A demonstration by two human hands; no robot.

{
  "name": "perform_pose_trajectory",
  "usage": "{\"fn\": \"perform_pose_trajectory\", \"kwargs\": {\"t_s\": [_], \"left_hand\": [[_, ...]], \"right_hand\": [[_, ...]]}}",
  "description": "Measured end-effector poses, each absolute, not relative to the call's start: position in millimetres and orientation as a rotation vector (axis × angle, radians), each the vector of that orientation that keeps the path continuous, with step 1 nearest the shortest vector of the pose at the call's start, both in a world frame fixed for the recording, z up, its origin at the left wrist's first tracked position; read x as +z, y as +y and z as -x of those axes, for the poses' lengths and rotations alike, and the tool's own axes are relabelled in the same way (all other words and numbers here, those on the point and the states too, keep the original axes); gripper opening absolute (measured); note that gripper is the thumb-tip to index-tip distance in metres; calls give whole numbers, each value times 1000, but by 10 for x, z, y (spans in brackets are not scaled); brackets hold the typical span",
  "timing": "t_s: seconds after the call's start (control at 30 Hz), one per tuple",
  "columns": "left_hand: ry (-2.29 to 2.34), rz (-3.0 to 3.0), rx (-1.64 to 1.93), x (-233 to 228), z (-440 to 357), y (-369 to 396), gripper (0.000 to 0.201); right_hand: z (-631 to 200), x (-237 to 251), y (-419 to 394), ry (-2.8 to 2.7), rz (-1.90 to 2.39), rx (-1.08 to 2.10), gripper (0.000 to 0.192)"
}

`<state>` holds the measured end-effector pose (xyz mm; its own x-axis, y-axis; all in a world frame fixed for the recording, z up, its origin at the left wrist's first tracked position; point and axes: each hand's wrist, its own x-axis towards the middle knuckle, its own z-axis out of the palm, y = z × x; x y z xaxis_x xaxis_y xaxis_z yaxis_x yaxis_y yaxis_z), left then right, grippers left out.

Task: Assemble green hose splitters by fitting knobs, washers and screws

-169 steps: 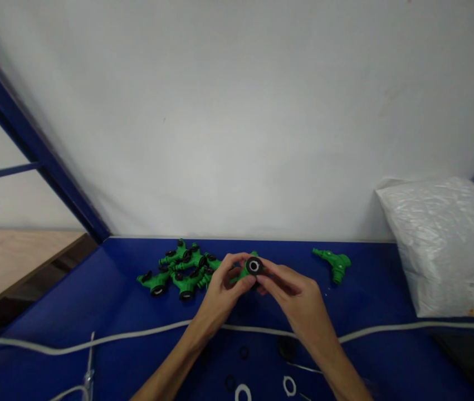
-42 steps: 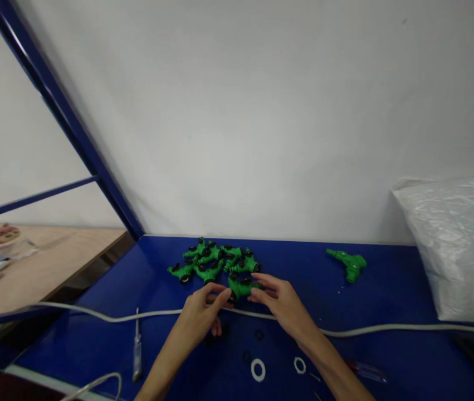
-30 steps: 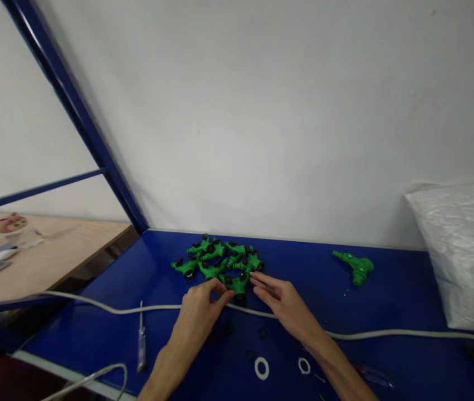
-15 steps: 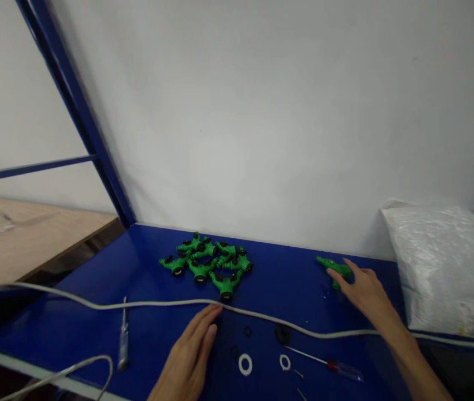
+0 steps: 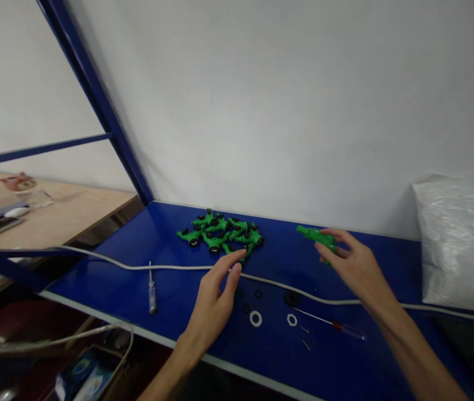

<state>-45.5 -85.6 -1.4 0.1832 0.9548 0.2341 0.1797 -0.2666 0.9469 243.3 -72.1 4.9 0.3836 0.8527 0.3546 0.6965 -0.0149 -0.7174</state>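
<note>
My right hand (image 5: pixel 351 259) grips a green Y-shaped hose splitter (image 5: pixel 319 238) between thumb and fingers, held above the blue tabletop at the right. To the left lies a cluster of similar green hose splitters (image 5: pixel 215 239) with black fittings. My left hand (image 5: pixel 215 292) reaches over the cable, thumb and forefinger apart and nothing between them. Its fingertips overlap the nearest splitter of the cluster; whether they touch it I cannot tell.
A white cable (image 5: pixel 303 295) crosses the blue tabletop (image 5: pixel 270 356). In front lie a red-and-clear screwdriver (image 5: pixel 349 330), a clear-handled screwdriver (image 5: pixel 152 295), white rings (image 5: pixel 255 318), a black round part (image 5: pixel 291 299) and small screws (image 5: pixel 306 344). A white plastic package (image 5: pixel 462 245) stands at right.
My right hand has lifted the hose splitter off the tabletop and brought it a little left. My left hand has risen from the table towards the cluster, its thumb now spread. The view has shifted.
</note>
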Motion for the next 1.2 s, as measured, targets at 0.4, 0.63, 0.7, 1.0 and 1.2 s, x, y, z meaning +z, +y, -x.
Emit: {"fn": "perform_pose_trajectory", "kwargs": {"t_s": [0.4, 0.63, 0.7, 1.0, 1.2], "left_hand": [[810, -963, 1253, 117, 502, -461, 41], [717, -897, 1269, 183, 649, -272, 40], [656, -946, 1242, 225, 539, -160, 43], [390, -1129, 973, 263, -32, 271, 60], [481, -1157, 837, 88, -108, 159, 49]], "right_hand": [[-1160, 117, -870, -1678, 1253, 755, 43], [-1041, -282, -892, -2089, 1244, 784, 28], [-986, -316, -857, -2107, 1241, 779, 26], [-1798, 270, -581, -1411, 1184, 796, 24], [-1970, 185, -564, -1140, 1212, 768, 28]]}}
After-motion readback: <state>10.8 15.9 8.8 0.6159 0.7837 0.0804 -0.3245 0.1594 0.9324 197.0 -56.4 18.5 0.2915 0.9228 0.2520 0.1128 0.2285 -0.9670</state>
